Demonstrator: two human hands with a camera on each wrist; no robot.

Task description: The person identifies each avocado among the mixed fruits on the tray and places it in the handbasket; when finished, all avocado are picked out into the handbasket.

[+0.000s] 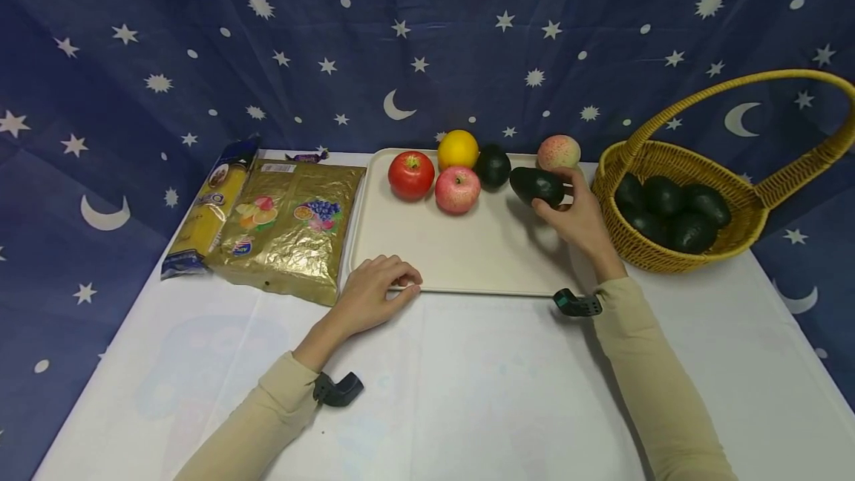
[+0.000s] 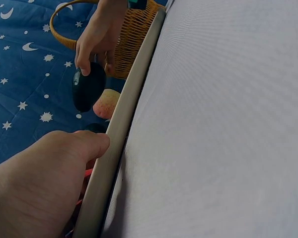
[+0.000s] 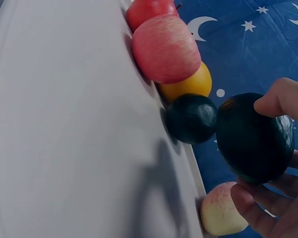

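Observation:
My right hand (image 1: 578,215) pinches a dark green avocado (image 1: 536,186) between thumb and fingers, held above the right part of a cream tray (image 1: 461,258). In the right wrist view the held avocado (image 3: 254,139) hangs clear of the tray surface. On the tray stand a red pomegranate-like fruit (image 1: 411,176), a pink apple (image 1: 457,190), a yellow-orange fruit (image 1: 458,150), another avocado (image 1: 493,167) and a peach (image 1: 558,153). My left hand (image 1: 377,289) rests at the tray's near left edge, fingers loosely bent and holding nothing.
A wicker basket (image 1: 681,262) with a tall handle stands to the right, with several avocados (image 1: 695,232) inside. At the left lie a gold fruit-printed bag (image 1: 287,221), a pasta pack (image 1: 207,206) and a small purple-wrapped sweet (image 1: 307,157). A starry curtain (image 1: 461,43) hangs behind.

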